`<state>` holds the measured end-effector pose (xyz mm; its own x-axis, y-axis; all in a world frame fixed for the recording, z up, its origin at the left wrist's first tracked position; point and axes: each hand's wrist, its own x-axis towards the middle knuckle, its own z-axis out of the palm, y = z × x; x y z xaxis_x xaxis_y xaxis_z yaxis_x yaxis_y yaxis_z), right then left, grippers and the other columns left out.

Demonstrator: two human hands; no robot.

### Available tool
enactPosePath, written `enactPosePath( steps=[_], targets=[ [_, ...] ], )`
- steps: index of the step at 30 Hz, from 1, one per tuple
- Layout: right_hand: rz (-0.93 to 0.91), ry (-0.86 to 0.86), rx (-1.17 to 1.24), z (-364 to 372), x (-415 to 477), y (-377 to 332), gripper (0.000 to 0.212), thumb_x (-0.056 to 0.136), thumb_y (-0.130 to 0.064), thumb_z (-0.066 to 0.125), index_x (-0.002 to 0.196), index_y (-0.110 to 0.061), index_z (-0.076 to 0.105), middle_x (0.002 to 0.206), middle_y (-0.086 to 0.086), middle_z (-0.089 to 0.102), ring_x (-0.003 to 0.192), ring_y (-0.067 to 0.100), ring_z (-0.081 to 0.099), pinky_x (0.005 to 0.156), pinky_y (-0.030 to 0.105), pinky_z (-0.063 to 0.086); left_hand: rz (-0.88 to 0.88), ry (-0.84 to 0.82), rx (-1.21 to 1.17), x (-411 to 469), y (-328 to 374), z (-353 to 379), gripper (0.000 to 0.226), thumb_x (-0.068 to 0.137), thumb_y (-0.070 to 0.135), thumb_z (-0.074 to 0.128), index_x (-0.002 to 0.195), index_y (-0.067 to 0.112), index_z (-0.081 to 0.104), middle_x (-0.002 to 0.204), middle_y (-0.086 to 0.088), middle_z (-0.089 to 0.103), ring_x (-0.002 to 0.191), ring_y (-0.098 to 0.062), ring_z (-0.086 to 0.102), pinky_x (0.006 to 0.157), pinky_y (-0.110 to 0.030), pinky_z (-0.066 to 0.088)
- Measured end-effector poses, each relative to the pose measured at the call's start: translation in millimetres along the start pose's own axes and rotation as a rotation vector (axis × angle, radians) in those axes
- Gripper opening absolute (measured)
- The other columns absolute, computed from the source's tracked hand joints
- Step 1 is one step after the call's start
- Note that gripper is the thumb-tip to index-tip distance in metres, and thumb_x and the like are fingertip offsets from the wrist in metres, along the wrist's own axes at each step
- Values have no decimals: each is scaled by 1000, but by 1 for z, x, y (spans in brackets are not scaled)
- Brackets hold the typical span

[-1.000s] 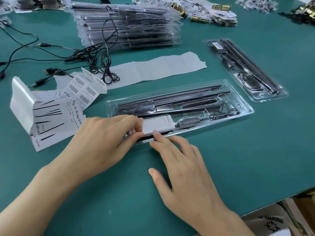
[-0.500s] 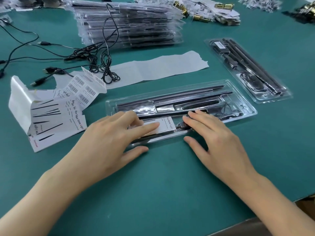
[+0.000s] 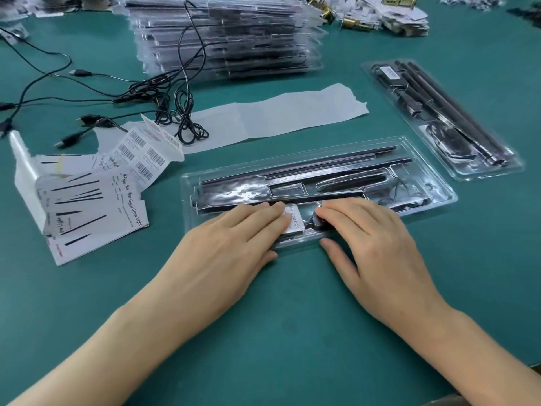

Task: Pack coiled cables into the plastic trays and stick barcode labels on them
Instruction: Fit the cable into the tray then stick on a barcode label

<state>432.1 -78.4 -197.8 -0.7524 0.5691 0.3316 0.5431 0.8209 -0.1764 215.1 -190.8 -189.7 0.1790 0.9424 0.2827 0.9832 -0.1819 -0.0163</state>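
Clear plastic tray [image 3: 424, 197] sits centre frame on the teal table mat [image 3: 292, 332], long side across. It holds black light bars, with a thin coiled cable [image 3: 407, 191] in its right-end pocket. White label [image 3: 294, 221] lies on the tray's near edge, between the two hands. Left hand [image 3: 234, 238] lies flat, straight fingers pressing the label's left part. Right hand [image 3: 371, 230] is also flat and released, fingertips on the tray just right of the label, thumb down on the mat at the rim. Neither grasps anything. Step looks like label press-down. I'd rub from the middle outward, firm on edges and corners: the tray surface is moulded in ridges, so the label could bridge a groove and lift. Pin the tray with the other hand so it doesn't skate on the mat. Readable: "Grow Light" on the label. Label sheets [image 3: 96, 206] at left of frame carry the same "Grow Light", and the word before it reads roughly "Ikar", not certain. Barcode labels [image 3: 146, 153] just above them show bars, but the digits are too small. Small sticker [image 3: 390, 73] on the second tray [image 3: 483, 174], upper right, is unreadable.
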Motion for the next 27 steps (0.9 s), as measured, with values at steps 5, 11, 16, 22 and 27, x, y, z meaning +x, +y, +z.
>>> enactPosePath(
  steps=[5,11,16,22,27],
  targets=[
    [-31,-21,-3,-2,1,3,34,95,-22,67,127,-13,66,129,-3,64,122,22,57,105,39,44,3,18,15,1,2,1,43,96,27,62,137,15,67,140,4,65,122,-19,65,87,-33,59],
    [-36,-34,54,-6,6,6,28,94,-17,70,121,-11,68,119,-3,66,115,20,58,101,30,47,-13,3,-12,2,1,0,41,96,25,62,136,16,67,139,4,65,121,-20,66,79,-35,62],
    [-51,-67,41,-7,11,7,22,93,-18,67,115,-11,67,113,-2,63,108,21,58,92,28,48,-23,-31,-30,6,1,-5,38,95,25,62,131,15,70,136,3,67,115,-23,69,78,-36,62],
    [-48,-196,16,-30,31,6,32,88,-35,49,107,-20,71,103,-11,68,99,14,61,81,35,55,-41,-89,-162,8,-5,-10,40,98,31,56,135,20,65,139,7,64,119,-21,65,92,-37,59],
    [62,-284,164,-52,92,31,31,91,-50,63,119,-37,67,103,-19,66,100,5,58,93,38,51,-27,-64,-125,4,-3,-6,42,94,27,61,135,17,66,140,3,64,118,-23,66,85,-40,63]
  ],
)
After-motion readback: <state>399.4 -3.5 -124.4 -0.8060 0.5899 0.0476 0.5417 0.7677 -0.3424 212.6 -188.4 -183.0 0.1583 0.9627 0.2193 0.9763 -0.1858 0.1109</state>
